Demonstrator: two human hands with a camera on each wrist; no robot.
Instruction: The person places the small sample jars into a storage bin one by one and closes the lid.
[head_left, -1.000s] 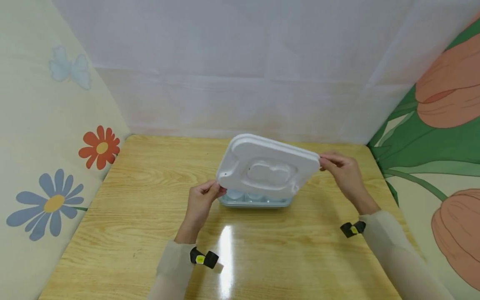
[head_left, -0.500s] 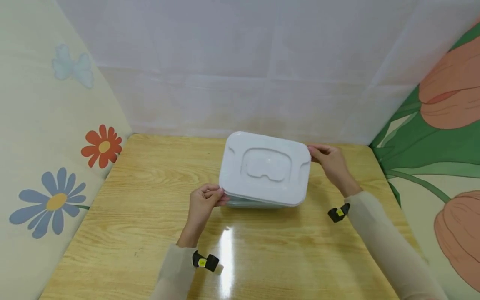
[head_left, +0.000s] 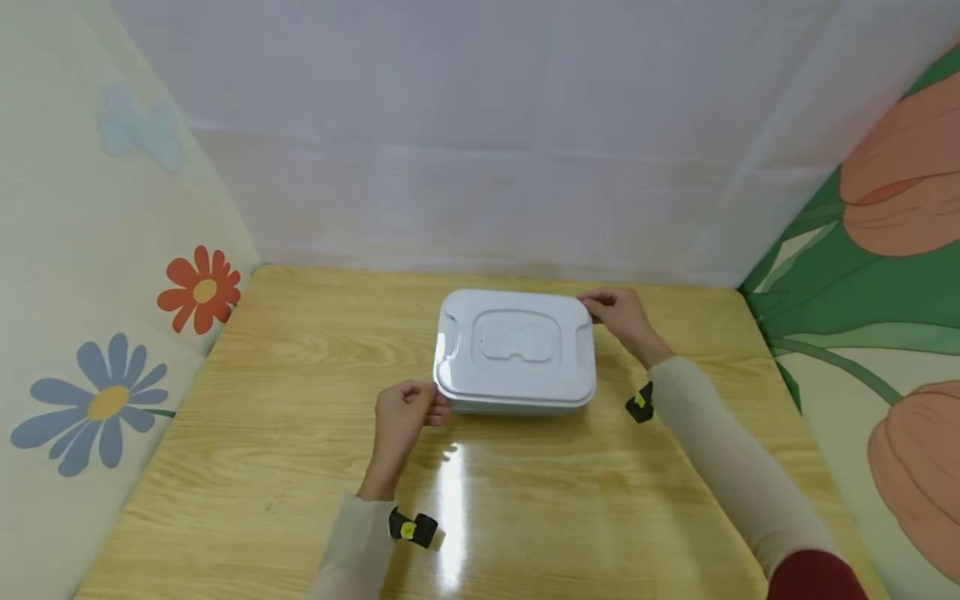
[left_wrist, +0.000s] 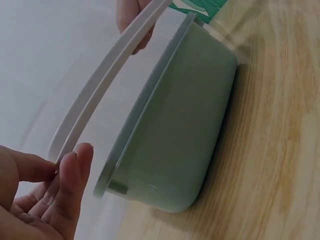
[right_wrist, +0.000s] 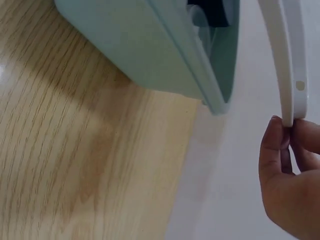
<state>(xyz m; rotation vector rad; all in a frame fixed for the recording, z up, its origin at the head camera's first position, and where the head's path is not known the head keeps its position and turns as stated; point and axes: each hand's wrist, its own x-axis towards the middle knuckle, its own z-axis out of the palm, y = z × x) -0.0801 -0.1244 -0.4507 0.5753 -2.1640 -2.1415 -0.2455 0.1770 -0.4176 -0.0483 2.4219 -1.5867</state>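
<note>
A white rectangular lid with rounded corners hovers just over a pale green plastic box. In both wrist views a gap separates the lid's edge from the box's rim. My left hand pinches the lid's near left corner between thumb and fingers. At the far right corner, my right hand pinches the edge in the same way. Inside the box, the right wrist view catches a dark item and something clear and rounded; the lid hides the rest.
The box stands on a wood-grain table. Behind the table hangs a white cloth. Flower-printed panels border the left side, with another tulip-printed panel on the right. Bands with small black devices sit at both wrists.
Both hands have brought the lid from a steep tilt down to nearly level over the box. The right hand has moved left and inward, while the left hand has dropped slightly.
</note>
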